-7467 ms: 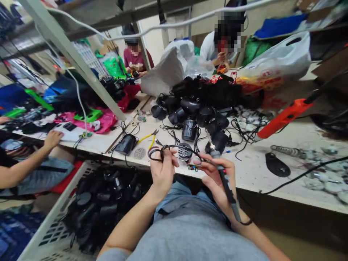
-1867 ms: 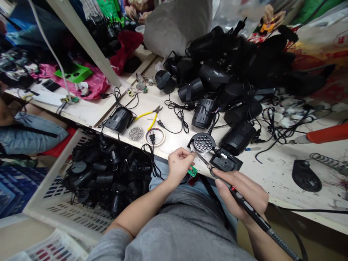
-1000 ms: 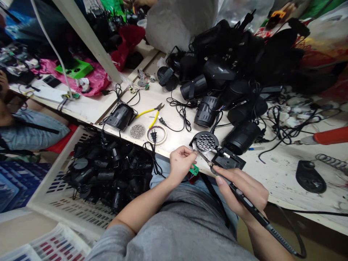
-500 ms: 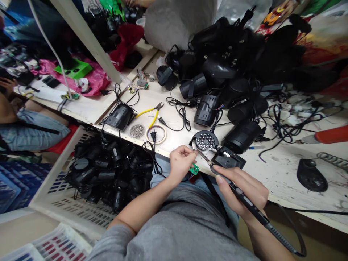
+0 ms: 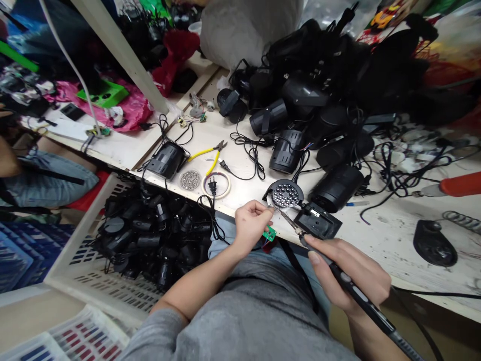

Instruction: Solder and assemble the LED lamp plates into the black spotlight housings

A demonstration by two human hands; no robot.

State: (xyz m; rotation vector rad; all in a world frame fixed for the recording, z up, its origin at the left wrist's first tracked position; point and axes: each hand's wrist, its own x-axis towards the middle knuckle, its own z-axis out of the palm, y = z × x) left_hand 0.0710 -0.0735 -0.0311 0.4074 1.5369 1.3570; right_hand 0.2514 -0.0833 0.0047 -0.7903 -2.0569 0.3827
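Observation:
My left hand [image 5: 250, 223] is closed in a pinch at the table's front edge, holding a small part by the round LED plate [image 5: 284, 193]; a small green circuit board [image 5: 269, 233] hangs just below its fingers. My right hand [image 5: 347, 273] grips a black soldering iron [image 5: 338, 277] like a pen. The iron's metal tip reaches up-left to the spot my left fingers pinch. A black rectangular housing [image 5: 317, 223] lies just right of the tip.
A heap of black spotlight housings [image 5: 311, 100] and cables fills the table's back. Yellow-handled pliers [image 5: 209, 152], a tape ring [image 5: 216, 185], a dish of small screws [image 5: 190, 180] lie left. A white crate of black parts [image 5: 143, 235] stands below. Another person sits at far left [image 5: 33, 175].
Over the last second my hands have stayed almost still at the LED plate. My right hand has slid slightly right and down along the iron. 7.5 s ago I held the parts higher, off the table.

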